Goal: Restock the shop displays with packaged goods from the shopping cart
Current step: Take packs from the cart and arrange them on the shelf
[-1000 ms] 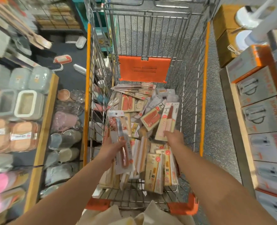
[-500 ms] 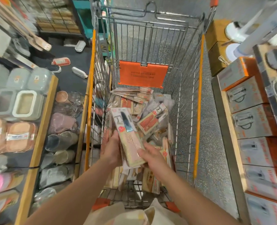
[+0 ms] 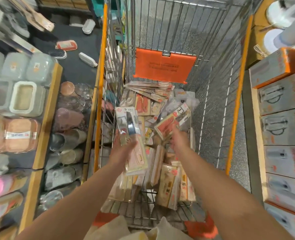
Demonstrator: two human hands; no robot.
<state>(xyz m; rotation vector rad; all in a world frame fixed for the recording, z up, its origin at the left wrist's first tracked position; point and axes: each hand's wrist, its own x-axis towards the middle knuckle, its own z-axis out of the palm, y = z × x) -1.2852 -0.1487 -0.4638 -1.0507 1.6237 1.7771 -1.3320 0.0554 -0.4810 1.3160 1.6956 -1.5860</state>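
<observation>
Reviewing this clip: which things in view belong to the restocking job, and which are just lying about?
Job:
- shopping cart
- knife pack, held by left hand
- orange pack at right hand
- packs piled in cart

Lying about:
- lidded containers
- boxed goods
- brush

I see a shop aisle. A wire cart (image 3: 160, 40) full of packaged goods (image 3: 167, 186) stands in the middle; left of the cart are shelves (image 3: 44, 118) with containers (image 3: 24, 98), right of it stacked boxes (image 3: 281, 129).
</observation>
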